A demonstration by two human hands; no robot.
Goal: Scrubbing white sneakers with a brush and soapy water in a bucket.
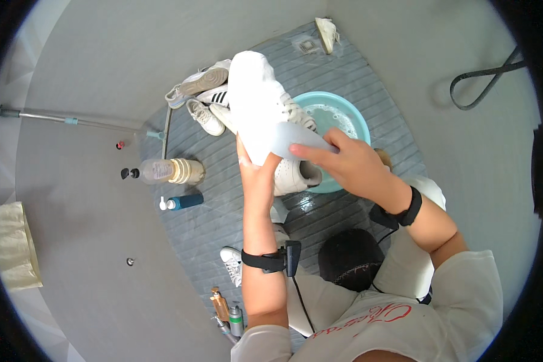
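Observation:
A white lace-up sneaker [254, 90] is held up in front of me, its toe pointing away. My left hand [258, 175] is closed round its lower left side, towards the heel. In my right hand [353, 160] I grip a pale, smooth plastic tool [295, 140] with a broad rounded head, perhaps a brush; no bristles show. Its head lies against the sneaker's side, below the laces. Behind the sneaker and my right hand, a light blue basin [361, 117] with foamy water stands on the floor, partly covered from view.
Several sneakers [205, 120] lie at the left wall, and one white shoe [327, 35] leans by the floor drain [308, 45]. Along the left stand a clear pump bottle [157, 171], a blue bottle [186, 201] and an amber bottle [219, 303]. A dark hose [485, 75] hangs right.

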